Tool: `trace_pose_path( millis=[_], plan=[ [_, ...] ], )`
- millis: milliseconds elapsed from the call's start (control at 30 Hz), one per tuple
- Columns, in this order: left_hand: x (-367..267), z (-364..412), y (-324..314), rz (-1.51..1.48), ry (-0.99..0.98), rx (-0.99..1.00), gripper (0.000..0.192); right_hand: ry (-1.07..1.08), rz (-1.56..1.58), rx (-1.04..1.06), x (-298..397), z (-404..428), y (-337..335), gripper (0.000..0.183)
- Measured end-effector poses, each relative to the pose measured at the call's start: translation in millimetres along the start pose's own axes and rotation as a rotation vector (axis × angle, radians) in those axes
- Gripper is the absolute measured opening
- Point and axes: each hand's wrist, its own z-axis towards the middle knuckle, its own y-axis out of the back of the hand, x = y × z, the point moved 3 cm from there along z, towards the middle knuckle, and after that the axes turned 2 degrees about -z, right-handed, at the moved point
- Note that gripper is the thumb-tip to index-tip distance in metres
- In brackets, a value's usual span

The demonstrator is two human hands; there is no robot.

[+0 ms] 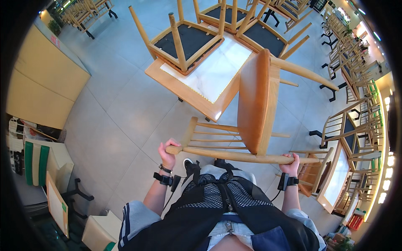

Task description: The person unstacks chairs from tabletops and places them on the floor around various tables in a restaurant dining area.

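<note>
Both my hands grip a wooden chair (263,103) with an orange-brown padded seat, held tilted on its side in front of me. My left hand (168,153) is closed around the end of its back frame, by the top rail. Farther along the same post, near the seat, my right hand (290,164) has hold of the wood. The spindles of the backrest (216,131) point from the seat towards my left. Just beyond stands a wood-edged table (216,78) with a white marbled top, bearing several upturned chairs (188,40), legs upward.
To my right are another table (336,178) and a chair (309,174) close by. Rows of tables with stacked chairs (351,62) run along the right wall. A beige partition (44,75), a tilted tabletop (57,204) and beige padded seats (99,230) stand left.
</note>
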Motion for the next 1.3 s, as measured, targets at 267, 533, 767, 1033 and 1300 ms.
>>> trace_pose_path(
  millis=[267, 533, 767, 1033, 1300],
  plan=[
    [-7.7, 20.4, -46.5, 0.298, 0.229, 0.612, 0.074, -0.119, 0.122, -0.088, 2.8, 35.5, 50.8, 0.019],
    [22.2, 12.1, -104.2, 0.143, 0.443, 0.48, 0.059, -0.031, 0.007, 0.063, 62.9, 87.1, 82.0, 0.017],
    [41.5, -5.2, -106.5, 0.226, 0.628, 0.252, 0.051, -0.028, -0.142, -0.06, 48.4, 168.4, 151.9, 0.018],
    [37.9, -35.1, -160.3, 0.54, 0.467, 0.482, 0.023, -0.183, -0.319, -0.215, 17.2, 227.9, 181.7, 0.022],
    [54.1, -33.9, -174.5, 0.607, 0.641, 0.384, 0.024, -0.363, -0.345, -0.279, -39.2, 269.1, 191.5, 0.036]
  ],
)
